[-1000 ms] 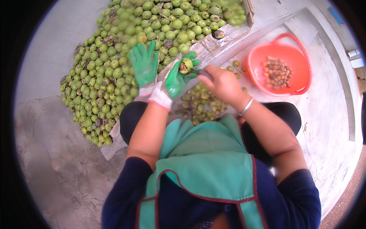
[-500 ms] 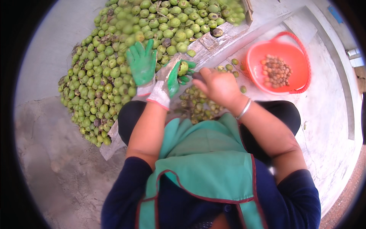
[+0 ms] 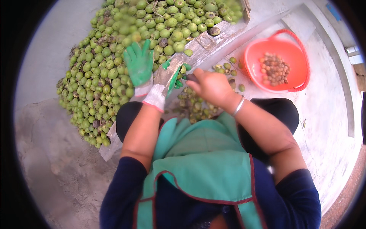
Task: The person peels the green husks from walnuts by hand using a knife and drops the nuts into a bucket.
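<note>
My left hand [image 3: 167, 78], in a green and white work glove, is closed around a green-husked walnut [image 3: 183, 70], mostly covered by the fingers. My bare right hand [image 3: 212, 87] grips a dark-handled tool [image 3: 192, 78] close beside that walnut. The tool's working end is too small and hidden to make out; it looks like a knife. Under both hands lie cut green husk pieces [image 3: 195, 107]. A second green glove [image 3: 138, 65] lies flat on the walnut pile, just left of my gloved hand.
A large heap of green-husked walnuts [image 3: 99, 80] spreads at the left and far side, edged by a worn wooden board [image 3: 206, 41]. At right stands a red basket [image 3: 251, 72] with brown shelled-out nuts [image 3: 275, 68] in it. A few green pieces [image 3: 227, 65] lie between.
Both hands have shifted slightly left. My left hand has turned so that its back hides more of the walnut, and the right hand's tool has come closer to it.
</note>
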Demonstrator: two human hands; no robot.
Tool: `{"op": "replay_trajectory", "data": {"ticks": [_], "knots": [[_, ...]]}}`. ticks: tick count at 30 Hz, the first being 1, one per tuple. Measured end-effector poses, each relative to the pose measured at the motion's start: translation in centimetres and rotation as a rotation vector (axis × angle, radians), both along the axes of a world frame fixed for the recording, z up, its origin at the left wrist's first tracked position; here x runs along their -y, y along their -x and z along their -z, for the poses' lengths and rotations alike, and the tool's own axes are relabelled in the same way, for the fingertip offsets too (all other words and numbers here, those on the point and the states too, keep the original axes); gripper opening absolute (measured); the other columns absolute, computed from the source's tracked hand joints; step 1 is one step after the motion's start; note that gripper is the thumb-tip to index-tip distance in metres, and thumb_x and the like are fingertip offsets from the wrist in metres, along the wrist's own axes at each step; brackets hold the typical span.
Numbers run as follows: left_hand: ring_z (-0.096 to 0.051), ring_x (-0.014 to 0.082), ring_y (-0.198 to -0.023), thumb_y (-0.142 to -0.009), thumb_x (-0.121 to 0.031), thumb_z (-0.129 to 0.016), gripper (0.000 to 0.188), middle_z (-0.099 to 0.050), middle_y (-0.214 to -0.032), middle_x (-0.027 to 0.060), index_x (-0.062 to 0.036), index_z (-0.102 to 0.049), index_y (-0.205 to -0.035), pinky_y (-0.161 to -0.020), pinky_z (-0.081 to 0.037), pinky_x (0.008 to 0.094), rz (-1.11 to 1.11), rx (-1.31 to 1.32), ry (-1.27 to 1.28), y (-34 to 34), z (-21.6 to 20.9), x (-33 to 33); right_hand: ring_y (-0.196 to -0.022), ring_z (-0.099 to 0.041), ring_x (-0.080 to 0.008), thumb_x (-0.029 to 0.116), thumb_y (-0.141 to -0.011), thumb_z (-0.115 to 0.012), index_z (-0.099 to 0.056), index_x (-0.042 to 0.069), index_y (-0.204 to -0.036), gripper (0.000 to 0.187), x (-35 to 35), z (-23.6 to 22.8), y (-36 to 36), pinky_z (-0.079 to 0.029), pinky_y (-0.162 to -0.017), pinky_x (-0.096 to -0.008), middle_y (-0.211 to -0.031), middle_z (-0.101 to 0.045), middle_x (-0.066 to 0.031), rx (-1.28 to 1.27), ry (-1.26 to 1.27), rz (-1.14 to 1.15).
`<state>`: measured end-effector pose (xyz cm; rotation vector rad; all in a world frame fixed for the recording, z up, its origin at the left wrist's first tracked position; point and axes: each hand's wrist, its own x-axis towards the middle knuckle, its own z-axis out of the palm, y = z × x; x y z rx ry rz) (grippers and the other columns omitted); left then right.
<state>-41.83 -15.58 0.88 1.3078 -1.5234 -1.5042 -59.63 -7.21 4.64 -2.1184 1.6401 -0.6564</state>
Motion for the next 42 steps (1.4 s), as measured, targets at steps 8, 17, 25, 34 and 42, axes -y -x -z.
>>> {"op": "replay_trajectory", "data": {"ticks": [8,17,25,34,42], "knots": [[-0.064,0.0127,-0.071,-0.099,-0.042,-0.048,0.044,-0.07,-0.098,0.0073,-0.004,-0.061,-0.116,-0.049,-0.045,0.0231,-0.053,-0.582,-0.368,0.1,-1.3,0.0,-0.072,-0.063,-0.0405,0.038,-0.092,-0.059,-0.06,0.001,-0.089,0.037,1.0,-0.4,1.3,-0.049,-0.066,-0.048,-0.074,-0.064,-0.0208,0.417,-0.042,0.167],[-0.065,0.02,-0.092,-0.1,-0.042,-0.044,0.049,-0.069,-0.101,0.0111,-0.0009,-0.059,-0.122,-0.069,-0.051,0.0258,0.033,-0.499,-0.301,0.5,0.4,0.0,-0.067,-0.063,-0.0381,0.041,-0.091,-0.058,-0.06,0.003,-0.089,0.038,0.2,-0.4,1.1,-0.051,-0.062,-0.0479,-0.07,-0.065,-0.0182,0.12,0.041,0.028],[-0.064,0.0192,-0.096,-0.101,-0.033,-0.043,0.042,-0.063,-0.118,0.01,-0.0005,-0.055,-0.125,-0.081,-0.054,0.0296,0.25,-0.776,-0.521,-1.2,1.3,0.9,-0.066,-0.064,-0.0382,0.04,-0.091,-0.057,-0.057,0.003,-0.089,0.037,0.0,-0.4,0.2,-0.05,-0.06,-0.0483,-0.069,-0.065,-0.0179,0.108,0.041,0.013],[-0.067,0.0255,-0.085,-0.101,-0.039,-0.039,0.049,-0.068,-0.103,0.0165,0.0025,-0.06,-0.117,-0.076,-0.057,0.0322,0.064,-0.496,-0.116,0.0,1.6,-1.2,-0.067,-0.064,-0.0376,0.041,-0.092,-0.056,-0.058,0.002,-0.089,0.039,0.0,-0.2,-1.3,-0.051,-0.06,-0.0471,-0.072,-0.066,-0.0178,0.102,-0.027,0.05],[-0.063,0.0172,-0.103,-0.102,-0.035,-0.042,0.042,-0.064,-0.116,0.0107,-0.0018,-0.055,-0.125,-0.084,-0.054,0.0292,-0.004,-0.773,-0.403,1.1,-0.6,-0.2,-0.07,-0.063,-0.04,0.041,-0.092,-0.057,-0.06,0.002,-0.092,0.04,1.6,1.2,-0.4,-0.05,-0.061,-0.0466,-0.075,-0.066,-0.0191,0.637,-0.215,0.101]]}}
